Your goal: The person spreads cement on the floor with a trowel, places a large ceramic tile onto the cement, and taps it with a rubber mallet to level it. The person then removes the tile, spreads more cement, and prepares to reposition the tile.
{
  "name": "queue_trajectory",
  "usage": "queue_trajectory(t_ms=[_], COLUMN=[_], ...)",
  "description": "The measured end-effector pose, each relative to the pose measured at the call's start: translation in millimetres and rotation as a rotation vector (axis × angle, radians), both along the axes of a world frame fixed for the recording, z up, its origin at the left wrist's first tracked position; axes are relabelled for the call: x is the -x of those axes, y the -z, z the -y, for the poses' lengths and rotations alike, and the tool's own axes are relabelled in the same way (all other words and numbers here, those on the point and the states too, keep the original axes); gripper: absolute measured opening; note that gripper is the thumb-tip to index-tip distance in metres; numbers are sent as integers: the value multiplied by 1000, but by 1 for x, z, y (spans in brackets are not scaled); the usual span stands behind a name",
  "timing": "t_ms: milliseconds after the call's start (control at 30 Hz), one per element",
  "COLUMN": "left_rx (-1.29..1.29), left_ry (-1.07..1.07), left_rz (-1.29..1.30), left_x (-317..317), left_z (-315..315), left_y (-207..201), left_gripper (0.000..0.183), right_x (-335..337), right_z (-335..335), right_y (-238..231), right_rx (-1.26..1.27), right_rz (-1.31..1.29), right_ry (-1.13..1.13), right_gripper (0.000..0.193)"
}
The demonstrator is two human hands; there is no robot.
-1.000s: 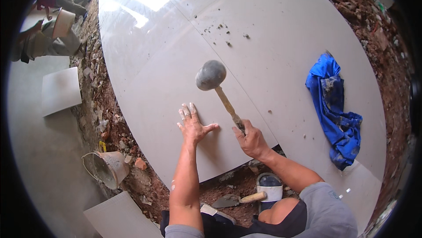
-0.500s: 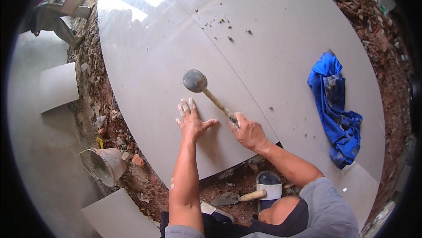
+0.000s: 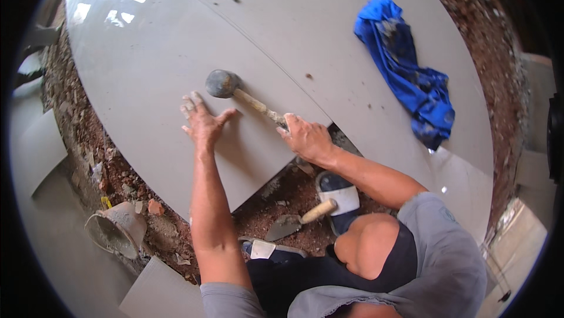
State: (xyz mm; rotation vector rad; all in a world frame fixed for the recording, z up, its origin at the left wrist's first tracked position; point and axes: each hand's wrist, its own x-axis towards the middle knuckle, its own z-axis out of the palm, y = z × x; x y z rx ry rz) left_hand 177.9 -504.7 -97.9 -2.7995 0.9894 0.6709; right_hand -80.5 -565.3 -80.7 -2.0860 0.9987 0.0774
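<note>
My right hand (image 3: 311, 140) grips the wooden handle of a rubber mallet (image 3: 222, 84). The mallet's round dark grey head is over the pale floor tile (image 3: 147, 83), just above and right of my other hand; whether it touches the tile I cannot tell. My left hand (image 3: 204, 123) is spread out on that tile, fingers apart and dusty with something whitish. A straight joint line runs between this tile and the one on the right. By my feet, a trowel (image 3: 285, 227) with a wooden handle lies on the reddish soil.
A crumpled blue cloth (image 3: 405, 71) lies on the right-hand tile. At the left, a dirty bucket (image 3: 126, 224) tips on its side among rubble (image 3: 111, 159). Loose tiles (image 3: 161, 291) rest at the lower left. Crumbs of dirt (image 3: 235, 0) dot the far tiles.
The whole view has shifted, so tiles, cloth and hands sit higher and further left. My right hand still holds the mallet, and my left hand stays spread on the tile.
</note>
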Motion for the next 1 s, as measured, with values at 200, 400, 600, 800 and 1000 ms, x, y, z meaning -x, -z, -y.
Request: queue_trajectory(t_ms=[200,400,600,800,1000], left_rx=[97,29,40,29,13], left_ry=[21,33,41,29,24], left_rz=[-18,-36,-8,-25,-28], left_x=[43,61,59,61,61], left_z=[-44,-62,-61,-59,-56], left_y=[0,5,7,6,2], left_gripper=[126,124,125,125,124], right_x=[13,29,38,41,42], right_z=[-11,-20,-31,-29,-20], right_y=[4,-11,-7,-2,-5], right_rx=[11,100,179,77,90], right_rz=[52,253,174,-63,137], right_ry=[58,-17,-1,29,35], right_gripper=[35,39,38,34,38])
